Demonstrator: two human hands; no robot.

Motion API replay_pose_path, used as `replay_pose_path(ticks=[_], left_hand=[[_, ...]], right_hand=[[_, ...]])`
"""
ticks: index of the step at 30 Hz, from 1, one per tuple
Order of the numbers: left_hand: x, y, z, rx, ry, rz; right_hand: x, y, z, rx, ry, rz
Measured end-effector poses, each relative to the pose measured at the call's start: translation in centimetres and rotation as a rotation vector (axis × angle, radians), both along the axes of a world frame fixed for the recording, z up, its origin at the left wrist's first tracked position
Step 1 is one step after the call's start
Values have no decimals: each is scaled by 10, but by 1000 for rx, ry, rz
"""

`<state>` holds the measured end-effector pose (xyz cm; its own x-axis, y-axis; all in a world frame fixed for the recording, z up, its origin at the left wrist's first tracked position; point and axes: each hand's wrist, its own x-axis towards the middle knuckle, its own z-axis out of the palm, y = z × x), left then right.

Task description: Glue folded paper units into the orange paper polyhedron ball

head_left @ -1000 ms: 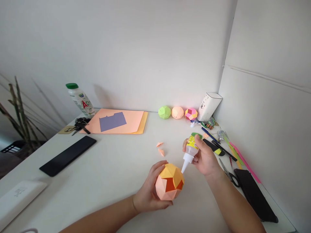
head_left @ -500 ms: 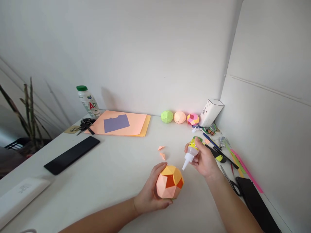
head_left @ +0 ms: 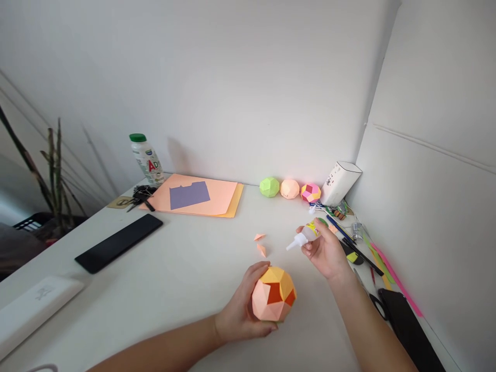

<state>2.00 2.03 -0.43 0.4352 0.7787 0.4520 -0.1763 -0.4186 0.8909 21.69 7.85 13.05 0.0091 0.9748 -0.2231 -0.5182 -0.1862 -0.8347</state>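
Note:
Low in the middle of the head view, my left hand (head_left: 244,305) is wrapped round a paper ball (head_left: 274,310) made of pink and yellow folded facets. Dark orange gaps show in its upper side. My right hand (head_left: 327,253), to the right and a bit higher, grips a glue bottle (head_left: 310,231) with a yellow label. Its white nozzle points left and down, apart from the ball. Two small folded pink paper pieces (head_left: 261,250) lie on the white table beyond the ball.
Three finished-looking paper balls (head_left: 290,189) stand by the wall beside a white box (head_left: 341,183). Pens, paper strips and scissors (head_left: 377,306) lie along the right. Pink sheets (head_left: 222,199), a white bottle (head_left: 147,160), keys (head_left: 143,195) and a black slab (head_left: 120,243) are on the left.
My right hand has tilted the glue bottle flatter, and its nozzle has swung up and left, away from the ball. The left hand still holds the ball. The view has shifted slightly.

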Motion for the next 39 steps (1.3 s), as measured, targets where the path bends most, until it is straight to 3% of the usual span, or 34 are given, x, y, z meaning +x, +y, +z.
replay_pose_path(ticks=[6, 14, 17, 19, 20, 22, 23, 26, 31, 35, 39], left_hand=[[1, 4, -3, 7, 56, -93], [3, 7, -2, -55, 67, -185], [0, 6, 6, -89, -21, -192], [-4, 8, 14, -150, -55, -126], [-6, 10, 19, -226, -14, -29], [-10, 19, 27, -526, 149, 275], [-12, 26, 30, -614, 203, 340], [-13, 51, 36, -776, 320, 351], [-2, 88, 39, -910, 455, 286], [10, 95, 33, -885, 459, 274], [12, 83, 28, -726, 362, 296]], right_hand=[[-4, -1, -2, 24, -43, 55], [-13, 26, -47, -137, -64, 43], [-12, 31, -55, -157, -67, 27], [-10, 32, -55, -156, -61, 18], [-9, 32, -55, -155, -56, 14], [-8, 33, -54, -156, -48, 5], [-7, 34, -54, -159, -45, -1], [-4, 36, -54, -173, -40, -25], [0, 34, -50, -172, -36, -27], [2, 31, -45, -132, -29, -3], [1, 28, -38, -73, -16, 17]])
